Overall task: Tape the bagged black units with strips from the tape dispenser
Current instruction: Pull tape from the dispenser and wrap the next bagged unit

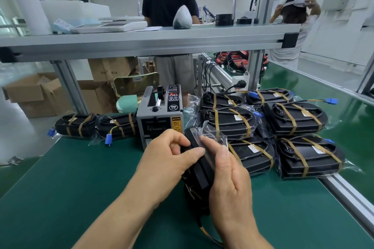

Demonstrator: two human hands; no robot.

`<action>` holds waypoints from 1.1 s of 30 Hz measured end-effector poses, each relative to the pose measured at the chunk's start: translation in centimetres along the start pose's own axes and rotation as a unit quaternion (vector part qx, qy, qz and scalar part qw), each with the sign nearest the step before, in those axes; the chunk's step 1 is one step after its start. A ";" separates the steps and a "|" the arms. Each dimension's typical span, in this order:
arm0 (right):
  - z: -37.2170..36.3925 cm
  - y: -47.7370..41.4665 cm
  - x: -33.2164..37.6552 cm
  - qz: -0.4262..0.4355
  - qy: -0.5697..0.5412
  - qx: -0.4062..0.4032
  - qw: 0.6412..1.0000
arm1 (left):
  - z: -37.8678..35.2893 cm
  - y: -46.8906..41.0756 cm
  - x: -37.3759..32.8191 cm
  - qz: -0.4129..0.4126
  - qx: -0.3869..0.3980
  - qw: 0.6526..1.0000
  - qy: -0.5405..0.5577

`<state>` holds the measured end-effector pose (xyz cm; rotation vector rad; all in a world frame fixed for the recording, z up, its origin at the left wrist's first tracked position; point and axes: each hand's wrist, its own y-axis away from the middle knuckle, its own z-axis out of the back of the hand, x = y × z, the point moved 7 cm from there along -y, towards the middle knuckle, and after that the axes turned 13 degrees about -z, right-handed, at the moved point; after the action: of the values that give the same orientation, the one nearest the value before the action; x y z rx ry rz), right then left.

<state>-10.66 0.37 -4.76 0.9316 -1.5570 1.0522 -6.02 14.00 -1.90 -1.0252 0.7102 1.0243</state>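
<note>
View: head camera, looking down over both hands at the green mat [81, 188].
Held unit [199, 170]: a black bagged unit sitting at centre frame between the hands, carrying no tape that I can see. Its long axis is running from lower centre up toward the dispenser.
Left hand [170, 153]: curling round the unit's upper left edge, thumb lying across the top.
Right hand [228, 172]: cupping the right side, fingers [212, 143] lying nearly straight and pressing the loose bag flap down.
Tape dispenser [159, 115]: standing just above the unit's far end, centre frame. Whether a strip is waiting at its outlet, I cannot tell.
Relation governing the next move: the outlet is lying up and left of the grip, so the left hand is sitting nearer.
Taped units [293, 119]: piling at right of frame, with two more left of the dispenser.
</note>
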 end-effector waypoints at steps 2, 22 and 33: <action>0.0 0.1 -0.2 -0.002 -0.004 0.000 1.000 | 0.0 -0.2 0.1 -0.002 0.021 1.000 0.013; 0.4 1.3 -0.4 0.038 -0.046 0.036 0.998 | 0.3 -0.6 0.8 0.045 0.128 0.988 0.075; -0.6 0.6 -2.1 0.127 0.018 0.091 0.987 | 1.5 0.5 -1.4 -0.216 0.053 0.963 -0.153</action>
<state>-10.59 1.21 -6.85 0.8443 -1.5983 1.4044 -6.96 14.98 -0.28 -0.8541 0.2653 0.7305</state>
